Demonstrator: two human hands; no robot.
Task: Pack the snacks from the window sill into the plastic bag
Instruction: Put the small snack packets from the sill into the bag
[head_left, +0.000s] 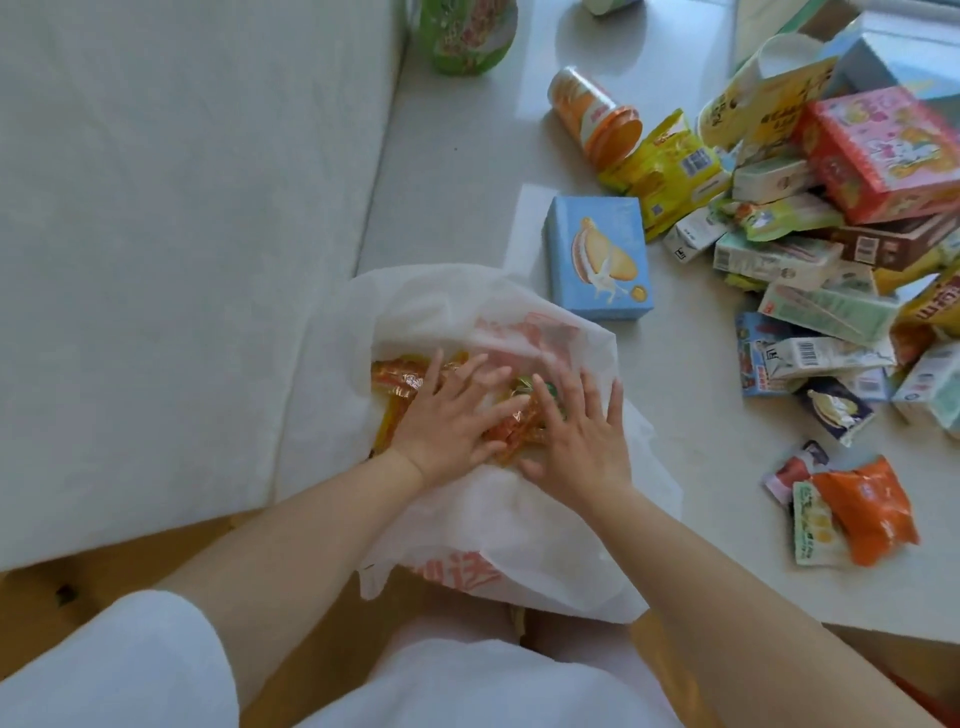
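A white plastic bag (498, 525) with red print lies at the front edge of the pale window sill (457, 171). Inside its mouth are orange and yellow snack wrappers (400, 379). My left hand (447, 415) and my right hand (576, 431) rest flat on those wrappers, fingers spread, gripping nothing. A blue biscuit box (597, 257) lies just beyond the bag. More snacks are heaped at the right: a pink box (883, 150), a yellow pouch (662, 166), an orange tube can (592, 117), and an orange packet (872, 509).
A white cushion (171, 249) fills the left side next to the sill. A green cup-shaped pack (462, 31) stands at the far end of the sill. Several small cartons and sachets (810, 322) crowd the right. My white-clothed lap (467, 686) is at the bottom.
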